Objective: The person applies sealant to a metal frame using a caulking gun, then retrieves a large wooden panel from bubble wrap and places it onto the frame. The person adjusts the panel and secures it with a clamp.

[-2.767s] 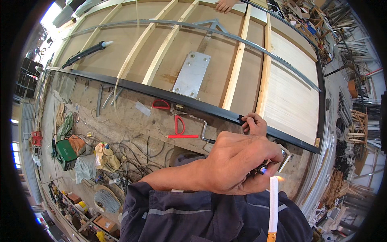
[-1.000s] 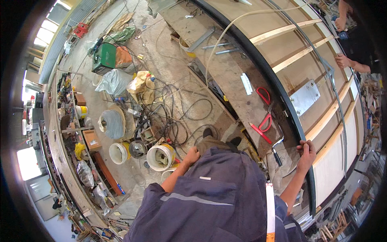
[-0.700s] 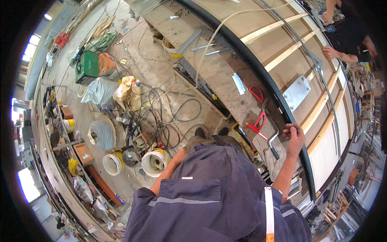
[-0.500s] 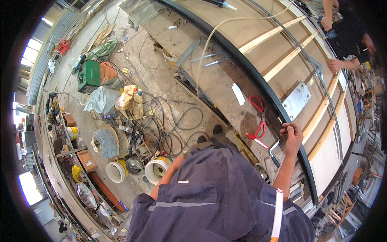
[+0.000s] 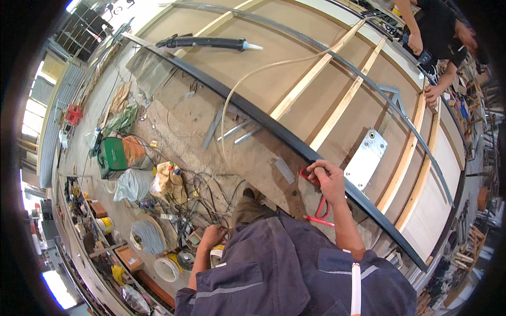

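Note:
My right hand (image 5: 328, 180) is shut on the handle of a red clamp (image 5: 307, 174) at the near edge of a long dark metal rail (image 5: 253, 113). A second red clamp (image 5: 320, 209) lies just below that hand. The rail borders a large wooden panel with pale battens (image 5: 337, 113) and a grey metal plate (image 5: 366, 158). My left hand (image 5: 212, 236) hangs low by my side with its fingers curled, above a pale roll (image 5: 216, 256); whether it holds anything is unclear.
A black caulking gun (image 5: 211, 42) lies on the panel's far end. Another person (image 5: 437, 37) works at the panel's far side. The floor to the left holds a green machine (image 5: 110, 155), bags, tangled cables (image 5: 211, 184), a wire coil (image 5: 147, 237) and a white bucket (image 5: 167, 268).
My right hand has moved from the rail's edge onto the red clamp and closed on it. My head has lifted, bringing more of the panel into view.

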{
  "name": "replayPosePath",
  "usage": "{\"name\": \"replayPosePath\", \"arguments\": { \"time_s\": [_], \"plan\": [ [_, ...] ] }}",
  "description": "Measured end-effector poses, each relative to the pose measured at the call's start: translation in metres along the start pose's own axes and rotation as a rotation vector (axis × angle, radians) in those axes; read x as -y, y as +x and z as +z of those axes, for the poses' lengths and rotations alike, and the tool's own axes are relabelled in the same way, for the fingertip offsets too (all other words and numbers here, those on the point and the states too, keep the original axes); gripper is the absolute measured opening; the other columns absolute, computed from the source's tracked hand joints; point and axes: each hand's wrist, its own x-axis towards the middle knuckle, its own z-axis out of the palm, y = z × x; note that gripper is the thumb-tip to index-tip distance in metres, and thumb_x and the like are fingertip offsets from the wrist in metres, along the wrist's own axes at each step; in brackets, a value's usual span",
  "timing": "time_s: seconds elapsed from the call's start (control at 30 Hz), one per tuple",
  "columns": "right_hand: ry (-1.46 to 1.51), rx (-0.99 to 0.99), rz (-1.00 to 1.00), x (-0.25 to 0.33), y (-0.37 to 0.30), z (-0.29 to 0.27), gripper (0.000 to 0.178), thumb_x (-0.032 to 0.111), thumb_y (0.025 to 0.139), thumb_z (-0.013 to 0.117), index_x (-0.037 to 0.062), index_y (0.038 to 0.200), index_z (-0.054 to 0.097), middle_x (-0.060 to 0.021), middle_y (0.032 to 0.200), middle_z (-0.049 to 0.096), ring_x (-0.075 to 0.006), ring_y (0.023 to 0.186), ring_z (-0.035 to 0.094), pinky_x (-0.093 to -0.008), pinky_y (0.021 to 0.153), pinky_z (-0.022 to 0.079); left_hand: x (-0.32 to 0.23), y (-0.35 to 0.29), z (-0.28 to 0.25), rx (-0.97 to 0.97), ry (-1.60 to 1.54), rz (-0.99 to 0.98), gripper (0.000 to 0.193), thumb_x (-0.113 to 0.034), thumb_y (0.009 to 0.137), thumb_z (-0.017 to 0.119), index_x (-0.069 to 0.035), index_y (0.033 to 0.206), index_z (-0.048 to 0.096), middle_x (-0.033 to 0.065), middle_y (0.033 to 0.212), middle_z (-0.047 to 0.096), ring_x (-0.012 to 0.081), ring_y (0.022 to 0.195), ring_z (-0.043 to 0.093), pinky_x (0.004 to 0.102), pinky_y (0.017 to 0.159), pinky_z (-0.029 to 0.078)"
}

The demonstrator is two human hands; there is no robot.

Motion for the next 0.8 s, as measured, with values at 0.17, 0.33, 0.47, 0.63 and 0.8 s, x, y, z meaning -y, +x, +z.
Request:
{"name": "replayPosePath", "arguments": {
  "time_s": [0.17, 0.33, 0.47, 0.63, 0.8],
  "plan": [
    [0.000, -0.086, 0.024, -0.012, 0.007, 0.010, 0.017, 0.004, 0.098, 0.052, -0.0016, 0.102, 0.067, -0.0066, 0.094, 0.071, -0.0116, 0.078, 0.066, -0.0284, 0.072, 0.056, -0.025, 0.068, -0.087, -0.375, 0.097, 0.200, 0.031, -0.025, 0.095, 0.063, 0.002, 0.110, 0.070, 0.0237, 0.091, 0.071, 0.0368, 0.084, 0.070, 0.0417, 0.076, 0.053],
    [-0.024, -0.316, 0.047, -0.009, 0.013, 0.029, 0.015, 0.005, 0.096, 0.053, -0.0007, 0.096, 0.068, -0.0072, 0.088, 0.071, -0.0113, 0.068, 0.065, -0.0256, 0.061, 0.052, -0.099, 0.149, -0.220, -0.707, 0.042, 0.566, 0.021, -0.014, 0.094, 0.062, 0.001, 0.107, 0.069, 0.0234, 0.093, 0.070, 0.0359, 0.086, 0.071, 0.0403, 0.075, 0.054],
    [-0.005, -0.489, 0.024, -0.019, 0.020, 0.034, 0.015, 0.006, 0.097, 0.052, -0.0014, 0.098, 0.065, -0.0102, 0.090, 0.070, -0.0117, 0.059, 0.062, -0.0256, 0.052, 0.050, -0.191, 0.203, -0.322, -0.789, -0.095, 0.755, 0.022, -0.012, 0.095, 0.062, 0.000, 0.113, 0.067, 0.0203, 0.103, 0.071, 0.0363, 0.093, 0.069, 0.0402, 0.084, 0.054],
    [-0.035, -0.676, 0.053, -0.012, 0.033, 0.049, 0.014, 0.005, 0.097, 0.053, -0.0028, 0.100, 0.064, -0.0122, 0.087, 0.072, -0.0123, 0.050, 0.059, -0.0256, 0.045, 0.046, -0.277, 0.287, -0.421, -0.901, 0.320, 0.956, 0.059, -0.005, 0.083, 0.068, -0.005, 0.139, 0.049, 0.0187, 0.135, 0.056, 0.0388, 0.129, 0.049, 0.0458, 0.104, 0.043],
    [-0.076, -0.830, 0.071, -0.013, 0.038, 0.059, 0.018, 0.008, 0.096, 0.053, -0.0055, 0.105, 0.063, -0.0132, 0.085, 0.069, -0.0127, 0.045, 0.055, -0.0263, 0.040, 0.041, -0.328, 0.375, -0.482, -0.970, 0.786, 0.866, 0.079, -0.004, 0.080, 0.067, -0.009, 0.152, 0.036, 0.0191, 0.151, 0.041, 0.0410, 0.142, 0.035, 0.0513, 0.116, 0.032]
  ]
}}
